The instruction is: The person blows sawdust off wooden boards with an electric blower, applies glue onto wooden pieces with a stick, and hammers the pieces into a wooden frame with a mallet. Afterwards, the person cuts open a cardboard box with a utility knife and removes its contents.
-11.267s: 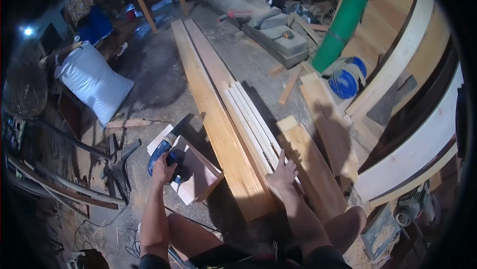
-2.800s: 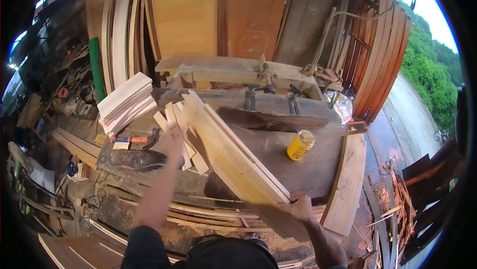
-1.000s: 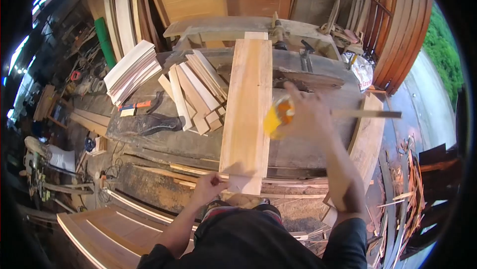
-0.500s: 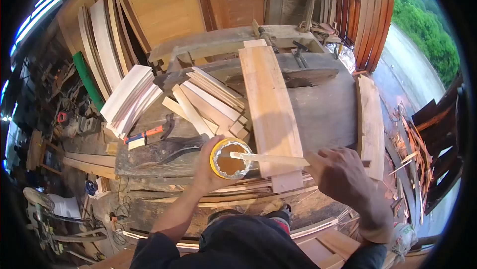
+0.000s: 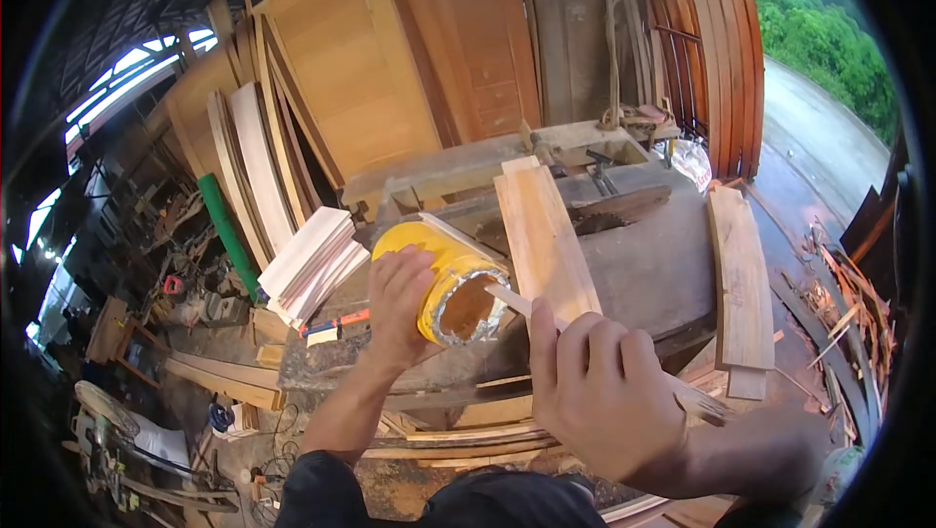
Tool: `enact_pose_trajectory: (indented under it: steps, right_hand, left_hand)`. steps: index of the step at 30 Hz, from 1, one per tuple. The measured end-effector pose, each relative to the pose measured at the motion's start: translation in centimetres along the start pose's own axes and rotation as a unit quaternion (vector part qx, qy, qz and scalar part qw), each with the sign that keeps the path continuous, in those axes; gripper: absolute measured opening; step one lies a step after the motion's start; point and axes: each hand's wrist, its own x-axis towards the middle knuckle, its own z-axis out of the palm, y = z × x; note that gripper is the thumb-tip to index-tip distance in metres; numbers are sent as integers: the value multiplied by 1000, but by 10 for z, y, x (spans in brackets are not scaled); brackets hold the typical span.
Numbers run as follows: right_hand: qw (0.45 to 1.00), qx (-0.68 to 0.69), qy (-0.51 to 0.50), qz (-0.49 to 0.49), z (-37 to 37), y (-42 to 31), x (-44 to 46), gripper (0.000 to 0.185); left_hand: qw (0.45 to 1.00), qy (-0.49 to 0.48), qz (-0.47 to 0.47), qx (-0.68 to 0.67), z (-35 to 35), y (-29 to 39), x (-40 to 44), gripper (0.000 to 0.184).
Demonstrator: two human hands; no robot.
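Observation:
My left hand (image 5: pixel 395 309) is wrapped round a yellow plastic jar (image 5: pixel 421 253), which is tilted with its mouth facing me. White residue crusts the rim, and the inside looks brown. A thin wooden stick (image 5: pixel 515 301) is in the closed fingers of my right hand (image 5: pixel 609 387); its tip is at the jar's mouth, and its frayed other end sticks out behind my hand. Beyond them a wide wooden board (image 5: pixel 546 231) lies on the workbench (image 5: pixel 648 255), its near end partly hidden by my right hand.
Stacked thin slats (image 5: pixel 312 260) lie at the left of the bench, near an orange-handled tool (image 5: pixel 336 323). Another board (image 5: pixel 743 279) stands along the right edge. A clamp (image 5: pixel 602 172) is at the back. A bicycle (image 5: pixel 127 440) is at lower left, wood scraps (image 5: pixel 843 333) at right.
My left hand has raised the jar and tipped it from upright to lying over. My right hand has moved left and nearer, keeping the stick's tip at the mouth. The view has tilted up.

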Motion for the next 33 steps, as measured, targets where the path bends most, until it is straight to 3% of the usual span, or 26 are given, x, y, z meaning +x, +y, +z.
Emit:
enact_pose_trajectory:
  steps: [2, 5, 8, 16, 20, 23, 26, 29, 31, 32, 33]
  right_hand:
    - [999, 15, -14, -26, -6, 9, -8, 23]
    - [999, 37, 0, 8, -20, 19, -20, 25]
    - [996, 32, -47, 68, -29, 13, -18, 39]
    - [955, 270, -101, 70, -31, -7, -21, 44]
    - [858, 454, -179, 161, -18, -25, -22, 44]
    - [755, 588, -129, 259, 4, -46, -34, 38]
    - [685, 631, -84, 353, 14, -71, -54, 31]
    - [622, 634, -65, 455, 25, -113, -91, 27]
    - [582, 644, -65, 492, 34, -138, -116, 28]
    - [565, 648, -74, 504, 37, -149, -126, 29]
    - [570, 637, -76, 514, 39, -156, -133, 29]
  left_hand:
    - [999, 13, 28, 27, -1, -2, 8, 79]
    - [999, 25, 36, 27, -9, 8, 22, 76]
    - [995, 28, 61, 75, -20, 11, 30, 70]
    - [990, 38, 134, 27, -38, -14, 37, 65]
    - [987, 12, 161, 8, -43, -32, 20, 61]
    - [984, 31, 176, 5, -36, -41, 3, 58]
    - [985, 36, 168, -15, -25, -52, -6, 64]
    - [995, 67, 42, -65, -7, -55, -23, 81]
    - [978, 74, -97, -171, 20, -47, -45, 93]
    - [957, 75, -168, -222, 32, -36, -56, 100]
    - [895, 74, -253, -360, 40, -20, -62, 108]
